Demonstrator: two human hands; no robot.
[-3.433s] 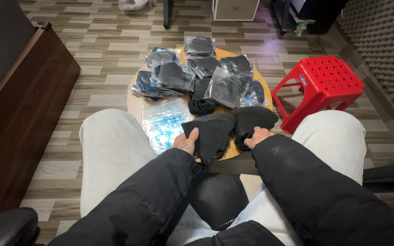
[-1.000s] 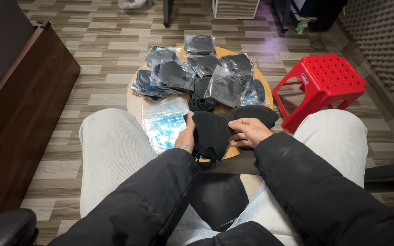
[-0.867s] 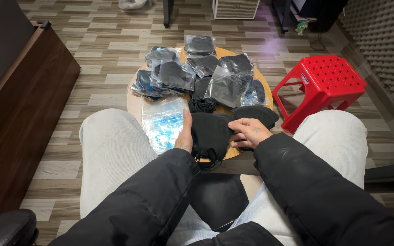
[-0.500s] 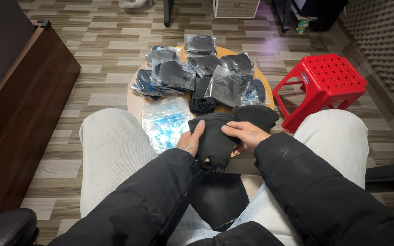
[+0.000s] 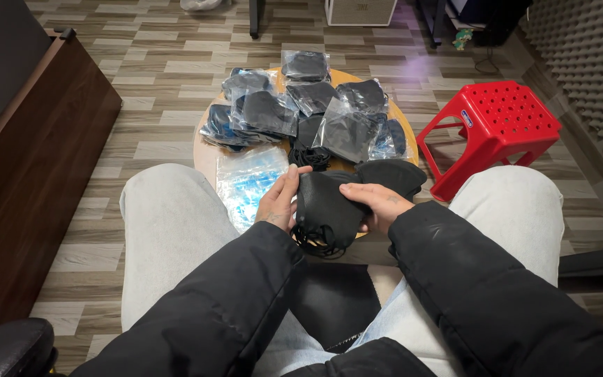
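Black masks (image 5: pixel 326 209), a small stack, sit pinched between my left hand (image 5: pixel 277 204) and right hand (image 5: pixel 378 204) over the near edge of the round table (image 5: pixel 207 155). Squaring them up now, I reckon; next needs one clear bag (image 5: pixel 249 183) opened.

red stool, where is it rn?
Head view: the red stool stands on the floor at upper right, just right of the round table and beyond the person's right knee.
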